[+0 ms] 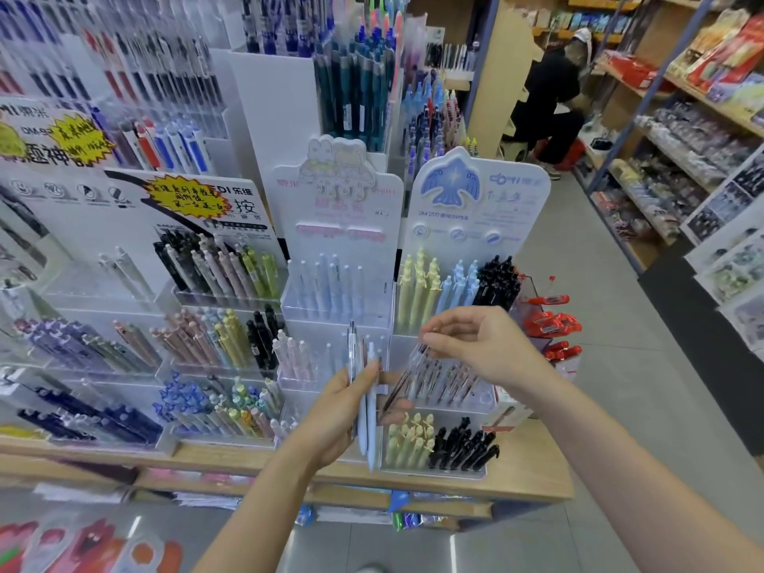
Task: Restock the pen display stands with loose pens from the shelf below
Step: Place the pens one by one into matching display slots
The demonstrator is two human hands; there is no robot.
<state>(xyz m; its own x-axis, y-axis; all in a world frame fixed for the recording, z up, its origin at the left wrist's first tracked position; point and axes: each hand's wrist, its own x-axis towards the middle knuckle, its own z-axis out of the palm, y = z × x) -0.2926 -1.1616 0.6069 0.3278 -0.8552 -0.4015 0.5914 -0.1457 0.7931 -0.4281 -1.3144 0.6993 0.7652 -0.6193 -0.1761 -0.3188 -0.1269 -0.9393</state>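
Note:
My left hand (345, 411) grips a small bunch of loose pens (368, 407), pale blue and clear, held upright in front of the middle display stand (339, 250). My right hand (475, 341) pinches the top of a clear, dark-tipped pen (407, 374) that slants down toward the left hand. Behind the hands, the blue-bird stand (475, 225) holds yellow, light blue and black pens. Its middle tier (450, 382) carries several clear pens.
Tiered acrylic stands full of pens (219, 308) crowd the wooden counter (521, 477). Red pens (554, 324) hang at the counter's right end. The shelf below (372, 510) holds packets. A seated person (550, 101) is down the aisle, with shelving (694, 159) on the right.

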